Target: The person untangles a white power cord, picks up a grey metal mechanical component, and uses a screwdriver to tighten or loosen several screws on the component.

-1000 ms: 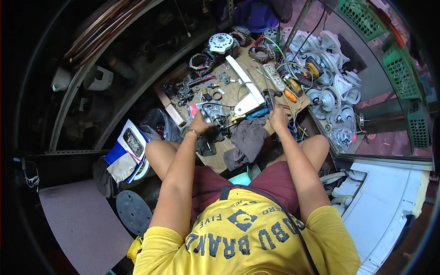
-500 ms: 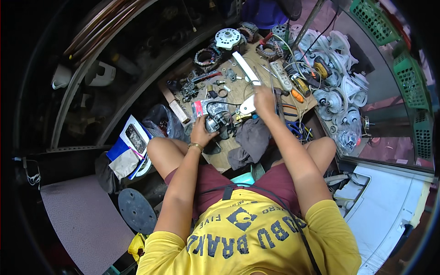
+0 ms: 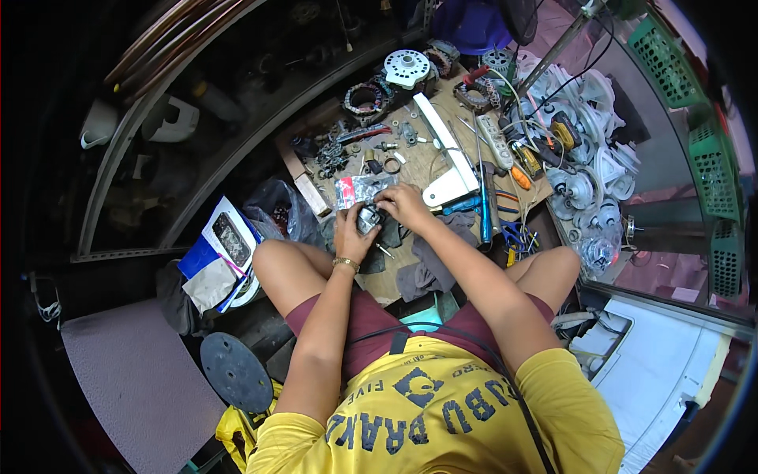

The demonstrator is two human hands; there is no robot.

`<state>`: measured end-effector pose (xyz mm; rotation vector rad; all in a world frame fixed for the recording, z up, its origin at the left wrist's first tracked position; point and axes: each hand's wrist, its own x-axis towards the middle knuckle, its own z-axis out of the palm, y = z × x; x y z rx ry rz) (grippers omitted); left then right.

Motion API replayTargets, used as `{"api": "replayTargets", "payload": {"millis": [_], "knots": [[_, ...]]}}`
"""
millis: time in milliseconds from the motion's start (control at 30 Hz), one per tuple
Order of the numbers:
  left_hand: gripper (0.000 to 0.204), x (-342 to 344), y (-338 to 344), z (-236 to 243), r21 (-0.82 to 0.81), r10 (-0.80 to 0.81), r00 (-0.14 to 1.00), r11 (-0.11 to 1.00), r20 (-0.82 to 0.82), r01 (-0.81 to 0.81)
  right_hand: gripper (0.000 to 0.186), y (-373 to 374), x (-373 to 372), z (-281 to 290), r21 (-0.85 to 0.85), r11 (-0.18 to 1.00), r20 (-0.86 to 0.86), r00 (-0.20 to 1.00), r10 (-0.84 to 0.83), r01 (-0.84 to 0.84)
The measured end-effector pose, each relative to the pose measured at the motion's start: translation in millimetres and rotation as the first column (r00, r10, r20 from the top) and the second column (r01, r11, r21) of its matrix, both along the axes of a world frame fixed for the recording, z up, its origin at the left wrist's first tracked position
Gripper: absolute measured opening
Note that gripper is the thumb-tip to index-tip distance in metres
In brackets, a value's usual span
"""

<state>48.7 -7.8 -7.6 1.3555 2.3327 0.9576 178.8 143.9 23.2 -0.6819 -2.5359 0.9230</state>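
Observation:
Both of my hands meet at a small dark metal part (image 3: pixel 368 220) near the front of the wooden board. My left hand (image 3: pixel 352 237) grips its left side, and my right hand (image 3: pixel 399 205) has its fingers pinched on its upper right. Behind them lies a clear plastic bag (image 3: pixel 354 189) with a red label. A white L-shaped piece (image 3: pixel 449 185) is to the right, with blue-handled tools (image 3: pixel 485 221) and a hammer beside it. A grey cloth (image 3: pixel 428 268) and a thin shaft (image 3: pixel 384 251) lie just below my hands.
Loose parts, wound rings (image 3: pixel 365 100) and a white perforated disc (image 3: pixel 407 69) crowd the board's back. A power strip (image 3: pixel 494 142), drill (image 3: pixel 565 132) and pile of white plastic pieces (image 3: pixel 620 170) are at right. Papers (image 3: pixel 207 282) and a dark bag (image 3: pixel 296 215) sit left.
My right hand went from a tool at the right, across the white piece, down-left to the metal part. My left hand now holds that part; the grey cloth shows more to the right.

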Motion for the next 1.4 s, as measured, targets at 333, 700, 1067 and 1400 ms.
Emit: {"api": "replayTargets", "payload": {"millis": [333, 700, 1067, 1400], "knots": [[0.074, 15, -5, -15, 0.07, 0.197, 0.979, 0.979, -0.047, -0.194, 0.013, -34, 1, -25, -0.01, 0.964, 0.143, 0.954, -0.263, 0.267], [0.038, 19, 16, -12, 0.166, 0.18, 0.981, 0.972, -0.075, -0.166, 0.004, -45, 25, -58, 0.162, 0.968, -0.111, 0.978, -0.175, 0.192], [0.033, 13, 35, -10, 0.158, 0.148, 0.987, 0.978, -0.054, -0.138, 0.013, 85, -8, -26, -0.046, 0.872, -0.217, 0.847, -0.486, 0.488], [0.04, 10, 45, -13, -0.028, 0.238, 0.97, 0.97, -0.058, -0.24, 0.033, 168, -68, -85, 0.113, 0.91, 0.357, 0.838, -0.412, 0.4]]}}
